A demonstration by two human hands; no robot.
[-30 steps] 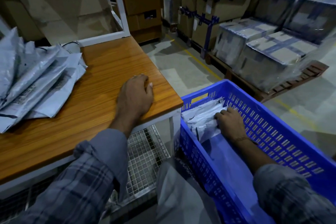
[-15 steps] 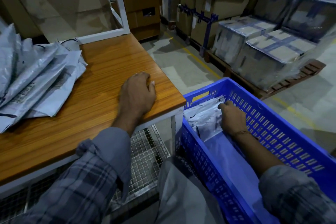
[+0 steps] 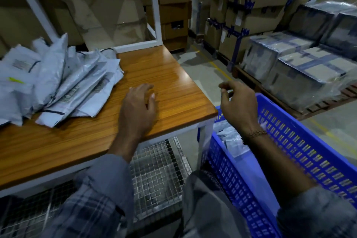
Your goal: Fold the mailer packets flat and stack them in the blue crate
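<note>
Our left hand [image 3: 138,110] lies flat on the desk [image 3: 173,87], fingers relaxed, holding nothing. Our right hand [image 3: 238,102] hovers loosely curled and empty above the blue crate [image 3: 301,152] at lower right. Mailer packets [image 3: 58,83] pile at the left; a few packets [image 3: 229,137] lie inside the crate.

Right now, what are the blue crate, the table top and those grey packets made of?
The blue crate looks like hard moulded plastic: even colour, rows of slots in its walls. The table top seems wood or wood-look laminate, glossy, with straight grain lines and a light sheen. The grey packets look like thin plastic film: crinkled, soft folds, faint shine.
</note>
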